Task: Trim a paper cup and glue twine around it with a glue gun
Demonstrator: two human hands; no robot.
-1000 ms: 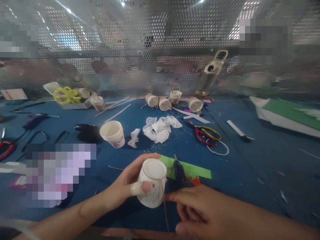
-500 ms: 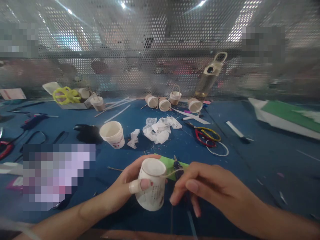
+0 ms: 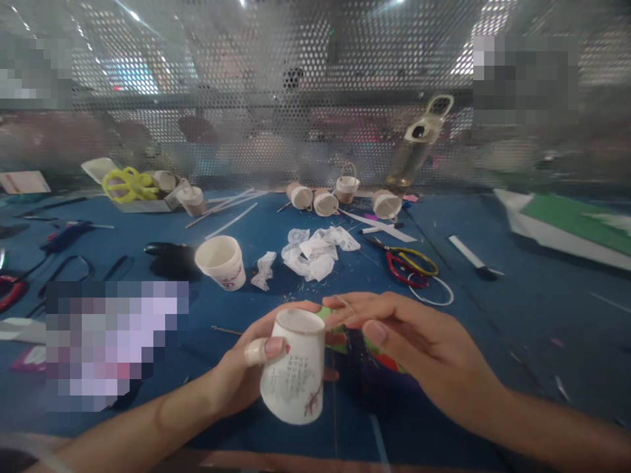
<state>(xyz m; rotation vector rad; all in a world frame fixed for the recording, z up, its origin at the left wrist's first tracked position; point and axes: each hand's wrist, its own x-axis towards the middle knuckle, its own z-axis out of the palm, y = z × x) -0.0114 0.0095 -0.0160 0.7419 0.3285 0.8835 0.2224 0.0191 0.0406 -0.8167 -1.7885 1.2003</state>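
Note:
My left hand [image 3: 246, 361] is wrapped round a white paper cup [image 3: 293, 378], its narrow base end facing up. Tape or a bandage covers the thumb, which presses the cup's side. A thin brown line, apparently twine, runs round the base edge. My right hand [image 3: 414, 348] has its fingers stretched toward the cup's right side, thumb apart; whether the fingertips touch the cup cannot be told. A loose strand of twine [image 3: 346, 305] crosses those fingers. Beneath this hand lies a dark blue glue gun [image 3: 359, 348], partly hidden, over a green sheet [image 3: 335, 345].
Another paper cup [image 3: 220, 263] stands beyond my left hand, near crumpled white lace [image 3: 315, 253]. Red-and-yellow scissors [image 3: 407, 266] lie to the right. Several small twine-wrapped cups [image 3: 325, 203] and a clear bottle [image 3: 414, 151] line the mesh partition [image 3: 276, 131].
My right hand has moved up and toward the cup, its fingers straightening beside it. The cup has tilted and turned slightly, showing more of its printing. The twine no longer stretches out sideways.

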